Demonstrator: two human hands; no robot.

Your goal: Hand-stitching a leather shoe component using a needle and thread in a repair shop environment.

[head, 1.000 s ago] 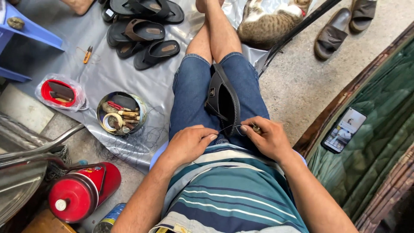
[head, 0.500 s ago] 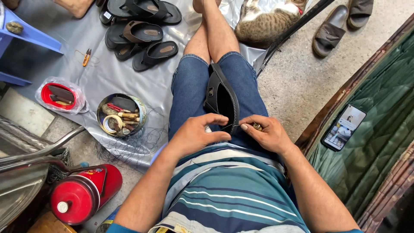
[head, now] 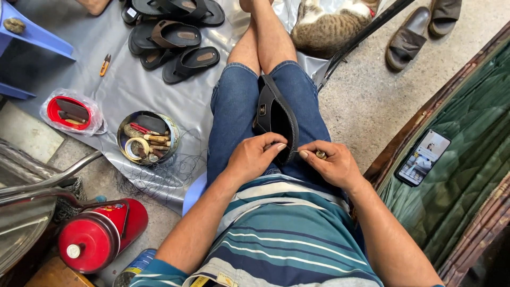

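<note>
A black sandal (head: 276, 114) stands on edge between my thighs, sole side toward my right leg. My left hand (head: 255, 157) grips its near end, fingers curled over the rim. My right hand (head: 332, 162) sits just right of the sandal, pinching a small metal-tipped tool (head: 320, 154) against the sole's edge. A thin thread seems to run between the two hands. I sit in denim shorts and a striped shirt.
A round tin (head: 147, 138) of tools and thread lies on the grey sheet (head: 133, 79) at left, beside a red lid in a bag (head: 69, 112). Several dark sandals (head: 175, 37) lie ahead. A cat (head: 332, 21), a red cylinder (head: 101, 234) and a phone (head: 424, 157) surround me.
Both hands have shifted slightly up the sandal's near end. My right hand moved closer to the sole edge, narrowing the gap between the hands.
</note>
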